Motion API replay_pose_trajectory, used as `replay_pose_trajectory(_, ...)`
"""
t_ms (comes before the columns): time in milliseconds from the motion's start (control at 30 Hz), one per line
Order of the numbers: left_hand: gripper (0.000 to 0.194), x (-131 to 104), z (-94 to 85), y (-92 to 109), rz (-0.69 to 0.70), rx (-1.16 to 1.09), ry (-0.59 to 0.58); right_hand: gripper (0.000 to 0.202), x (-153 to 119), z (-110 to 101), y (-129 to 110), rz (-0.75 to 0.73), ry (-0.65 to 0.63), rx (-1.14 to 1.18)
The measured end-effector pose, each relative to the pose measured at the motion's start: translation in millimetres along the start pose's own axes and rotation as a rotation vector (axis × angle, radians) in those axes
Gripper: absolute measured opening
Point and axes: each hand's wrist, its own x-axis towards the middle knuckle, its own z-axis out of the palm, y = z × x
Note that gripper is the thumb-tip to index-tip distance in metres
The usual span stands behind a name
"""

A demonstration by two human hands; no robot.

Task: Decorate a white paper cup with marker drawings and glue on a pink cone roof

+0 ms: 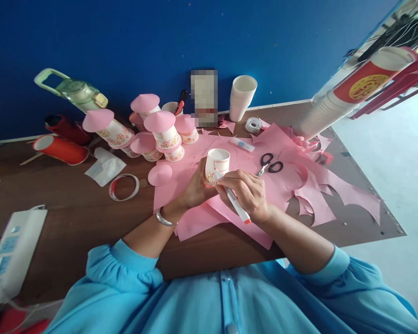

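A white paper cup (218, 160) with orange and yellow line drawings is gripped by my left hand (197, 185) from its left side and base. My right hand (245, 190) holds a white marker (237, 204) with an orange end, its tip at the side of the cup. Both hands are over pink paper sheets (195, 220) on the brown table (125, 236). Black-handled scissors (270, 164) lie on the paper just beyond my right hand. A glue stick (243, 144) rests farther back.
Decorated cups with pink cone tops (160, 123) stand at the back left, beside a green bottle (78, 94). Stacked white cups (243, 97) and clear tape (253, 124) are at the back. A long cup stack (358, 88) leans at right. A power strip (16, 250) lies left.
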Motion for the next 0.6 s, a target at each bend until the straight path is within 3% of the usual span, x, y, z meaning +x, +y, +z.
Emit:
replay_pose_trajectory(267,0.067,-0.1,-3.0,-2.1,0.049,0.073,-0.032,0.017,2.4,-1.4,0.1,0.021,-0.018,-0.033)
replay_pose_trajectory(600,0.063,5.1,-4.3,20.0,-0.108,-0.117,-0.047,0.014,8.0,-5.6,2.9,0.057,0.03,-0.055)
